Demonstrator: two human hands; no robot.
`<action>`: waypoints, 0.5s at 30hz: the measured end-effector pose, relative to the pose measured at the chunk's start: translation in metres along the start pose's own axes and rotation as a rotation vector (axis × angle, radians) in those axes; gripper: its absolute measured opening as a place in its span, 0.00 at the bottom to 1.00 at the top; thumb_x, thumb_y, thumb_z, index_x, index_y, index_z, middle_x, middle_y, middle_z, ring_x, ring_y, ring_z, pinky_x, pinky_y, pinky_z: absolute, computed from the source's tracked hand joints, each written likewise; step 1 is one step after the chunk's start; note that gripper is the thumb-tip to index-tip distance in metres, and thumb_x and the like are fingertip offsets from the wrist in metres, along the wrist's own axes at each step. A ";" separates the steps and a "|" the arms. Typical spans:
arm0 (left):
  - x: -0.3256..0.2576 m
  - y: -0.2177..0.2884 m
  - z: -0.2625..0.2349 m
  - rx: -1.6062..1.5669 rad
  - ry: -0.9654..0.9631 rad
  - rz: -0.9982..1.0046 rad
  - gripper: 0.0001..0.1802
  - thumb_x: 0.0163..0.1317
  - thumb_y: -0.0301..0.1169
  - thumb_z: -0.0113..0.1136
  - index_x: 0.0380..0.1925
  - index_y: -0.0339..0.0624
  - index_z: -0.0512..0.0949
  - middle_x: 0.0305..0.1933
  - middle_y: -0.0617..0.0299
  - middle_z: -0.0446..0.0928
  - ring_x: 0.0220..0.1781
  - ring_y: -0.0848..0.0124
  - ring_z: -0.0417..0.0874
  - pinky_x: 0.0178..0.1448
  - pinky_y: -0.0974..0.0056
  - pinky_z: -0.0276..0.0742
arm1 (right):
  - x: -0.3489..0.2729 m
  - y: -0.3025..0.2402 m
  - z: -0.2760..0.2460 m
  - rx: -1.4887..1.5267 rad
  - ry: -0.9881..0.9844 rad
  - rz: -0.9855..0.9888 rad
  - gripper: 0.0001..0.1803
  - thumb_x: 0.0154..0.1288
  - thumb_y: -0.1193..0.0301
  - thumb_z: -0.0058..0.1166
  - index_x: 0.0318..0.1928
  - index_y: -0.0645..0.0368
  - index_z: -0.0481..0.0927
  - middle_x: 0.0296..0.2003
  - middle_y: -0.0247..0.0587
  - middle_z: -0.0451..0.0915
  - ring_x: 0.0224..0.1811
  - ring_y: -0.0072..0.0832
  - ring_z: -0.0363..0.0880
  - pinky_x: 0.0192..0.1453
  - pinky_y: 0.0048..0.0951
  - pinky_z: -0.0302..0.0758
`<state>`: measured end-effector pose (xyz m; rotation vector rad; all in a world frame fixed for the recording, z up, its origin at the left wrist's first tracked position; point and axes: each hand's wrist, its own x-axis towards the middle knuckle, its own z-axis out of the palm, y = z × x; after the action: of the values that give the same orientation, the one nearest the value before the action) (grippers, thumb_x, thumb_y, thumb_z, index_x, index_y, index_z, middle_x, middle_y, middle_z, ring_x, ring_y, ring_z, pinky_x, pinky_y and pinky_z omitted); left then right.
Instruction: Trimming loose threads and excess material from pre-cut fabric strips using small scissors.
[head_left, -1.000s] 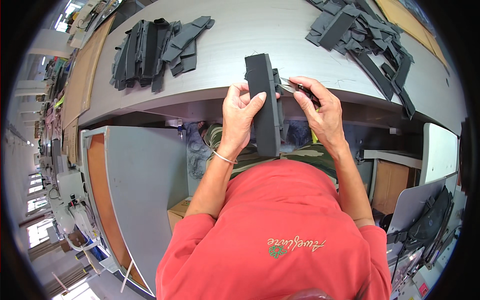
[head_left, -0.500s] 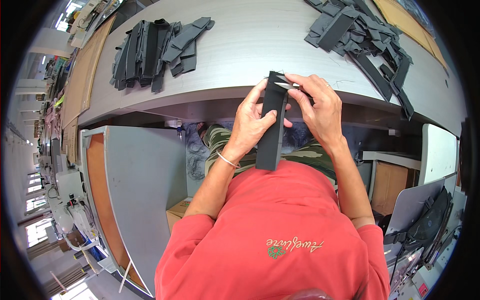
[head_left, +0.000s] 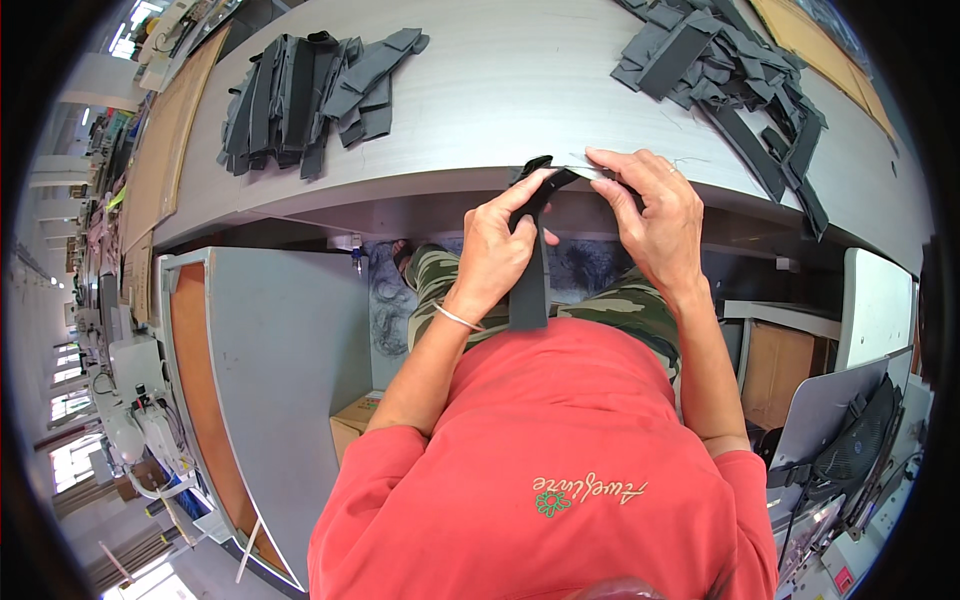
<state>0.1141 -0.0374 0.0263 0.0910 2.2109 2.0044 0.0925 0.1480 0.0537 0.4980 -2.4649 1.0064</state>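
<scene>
My left hand (head_left: 497,250) pinches a dark grey fabric strip (head_left: 530,290) between thumb and fingers in front of the table's near edge. Its lower part hangs toward my red shirt, and the upper end folds over my fingertips. My right hand (head_left: 660,215) is closed on small silvery thread snips (head_left: 582,172), mostly hidden by the fingers. Their bright tips reach the strip's upper right edge.
Similar strips form a pile (head_left: 300,100) at the table's left and a looser heap (head_left: 715,75) at its right. Loose threads lie on the pale tabletop (head_left: 500,90). A grey cabinet panel (head_left: 285,350) stands left of my legs, a white board (head_left: 863,305) to the right.
The strip's upper end has tilted and bent over, so its flat face shows less. My right hand has shifted slightly right with the snips, which now look thinner.
</scene>
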 end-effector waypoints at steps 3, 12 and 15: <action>-0.001 0.006 0.003 0.210 0.065 0.051 0.28 0.56 0.12 0.44 0.56 0.41 0.76 0.41 0.56 0.83 0.33 0.68 0.87 0.36 0.70 0.79 | 0.003 -0.010 -0.002 0.050 -0.030 0.049 0.14 0.55 0.66 0.63 0.43 0.51 0.83 0.29 0.35 0.79 0.29 0.30 0.77 0.34 0.30 0.73; -0.002 0.000 0.003 0.226 0.029 0.080 0.23 0.56 0.14 0.43 0.48 0.39 0.81 0.39 0.56 0.83 0.33 0.69 0.87 0.37 0.71 0.78 | -0.008 0.008 0.018 0.743 -0.266 0.379 0.05 0.61 0.72 0.60 0.34 0.61 0.82 0.26 0.25 0.77 0.26 0.12 0.66 0.31 0.18 0.64; 0.000 0.000 0.002 0.139 0.014 0.061 0.22 0.57 0.14 0.43 0.46 0.39 0.82 0.38 0.57 0.83 0.33 0.70 0.87 0.37 0.71 0.79 | -0.008 0.008 0.009 1.004 -0.236 0.602 0.06 0.62 0.71 0.60 0.35 0.61 0.82 0.27 0.23 0.76 0.26 0.12 0.66 0.32 0.18 0.63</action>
<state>0.1145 -0.0356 0.0260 0.1635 2.3822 1.8839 0.0934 0.1482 0.0394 0.1297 -2.1565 2.5732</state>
